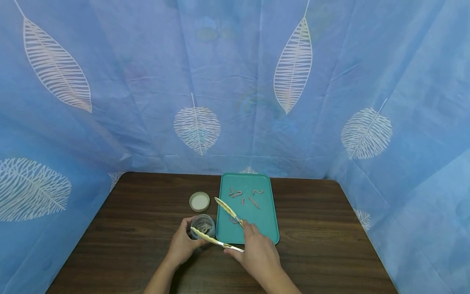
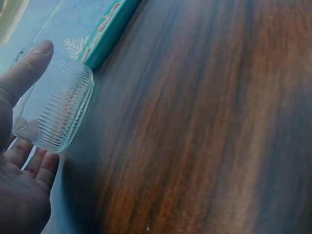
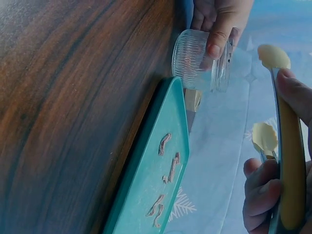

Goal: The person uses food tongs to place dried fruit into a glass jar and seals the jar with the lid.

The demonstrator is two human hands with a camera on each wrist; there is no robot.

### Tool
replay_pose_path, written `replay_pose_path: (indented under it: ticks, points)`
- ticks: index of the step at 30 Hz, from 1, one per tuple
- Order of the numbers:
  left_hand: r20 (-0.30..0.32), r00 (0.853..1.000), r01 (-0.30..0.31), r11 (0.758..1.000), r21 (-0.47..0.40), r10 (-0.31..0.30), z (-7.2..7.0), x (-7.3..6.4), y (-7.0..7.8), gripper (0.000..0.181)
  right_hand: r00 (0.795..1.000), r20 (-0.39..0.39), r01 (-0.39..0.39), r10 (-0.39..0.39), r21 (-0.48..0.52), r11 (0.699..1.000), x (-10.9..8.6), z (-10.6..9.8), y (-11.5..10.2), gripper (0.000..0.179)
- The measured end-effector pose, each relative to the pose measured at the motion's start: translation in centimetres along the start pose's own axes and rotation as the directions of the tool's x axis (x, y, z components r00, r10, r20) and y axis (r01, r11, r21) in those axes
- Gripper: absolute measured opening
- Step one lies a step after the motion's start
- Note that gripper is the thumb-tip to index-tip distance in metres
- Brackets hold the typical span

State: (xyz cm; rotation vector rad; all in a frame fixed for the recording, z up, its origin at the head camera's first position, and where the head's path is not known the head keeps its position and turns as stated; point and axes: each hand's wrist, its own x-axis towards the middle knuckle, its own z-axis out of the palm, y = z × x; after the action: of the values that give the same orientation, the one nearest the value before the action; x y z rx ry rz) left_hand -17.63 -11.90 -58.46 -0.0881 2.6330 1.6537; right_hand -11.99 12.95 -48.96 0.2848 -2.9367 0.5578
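Left hand curls round the clear, ribbed, round jar, thumb on one side, fingers on the other, just beside the tray's left edge near its near-left corner! Right hand grips the metal tongs with scalloped cream-yellow tips, thumb on 1 arm, fingers on the other. The 2 tips stand wide apart, nothing between them: 1 over the jar's mouth, 1 over the tray's left edge.

Good handling here, I'd say: pin the jar firmly, bring the tips together before entering that narrow mouth, and squeeze gently.

And the textures! At least 5 wrinkled, pinkish-brown strips lie across the far half of the smooth teal rectangular tray; they look soft and bendy. Beyond the jar, towards the dark wood-grain worktop's far edge, lies the round white-centred lid. Something coiled shows inside the jar, too small to name.
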Motion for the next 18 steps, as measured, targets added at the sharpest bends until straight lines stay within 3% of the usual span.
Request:
replay_pose_path:
  ticks: [9, 18]
  points:
    - [0.028, 1.0, -0.004, 1.0, -0.022, 0.004, 0.0, -0.2, -0.1, 0.095, 0.999, -0.007, -0.05, 0.051, 0.042, 0.998, 0.2, 0.2, 0.5, 0.101]
    - [0.02, 1.0, 0.004, 1.0, -0.021, -0.004, 0.1, -0.2, 0.0, 0.093, 0.991, -0.009, -0.129, 0.131, 0.104, 0.986, 0.6, 0.2, 2.4, 0.098]
